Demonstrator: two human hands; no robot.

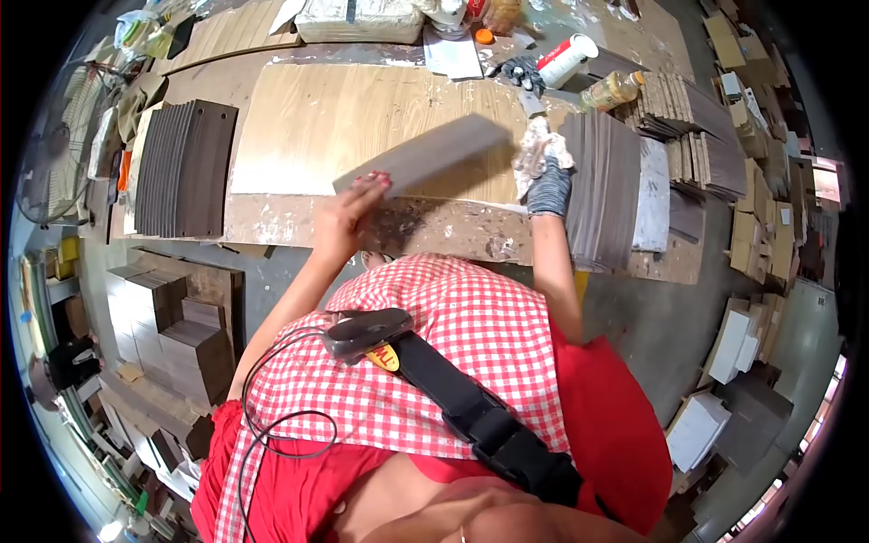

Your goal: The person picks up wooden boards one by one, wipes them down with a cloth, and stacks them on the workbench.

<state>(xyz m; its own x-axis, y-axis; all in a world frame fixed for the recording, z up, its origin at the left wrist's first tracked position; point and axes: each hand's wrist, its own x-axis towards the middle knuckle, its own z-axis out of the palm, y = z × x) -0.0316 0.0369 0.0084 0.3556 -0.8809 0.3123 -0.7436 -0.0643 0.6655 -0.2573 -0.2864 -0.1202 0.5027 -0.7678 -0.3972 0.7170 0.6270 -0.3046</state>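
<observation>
My bare left hand grips the near left end of a grey-brown wood-look board, which is held at a slant over a pale wood-grain sheet. The board's far end points toward my right hand. That right hand wears a dark striped glove and is closed on a crumpled, stained white rag. The rag is just right of the board's end. Beside the right hand stands a row of similar boards.
Another row of dark boards stands on the table's left. At the back are a white can, a bottle, a dark glove and a wrapped bundle. Stacked panels stand on the floor at left.
</observation>
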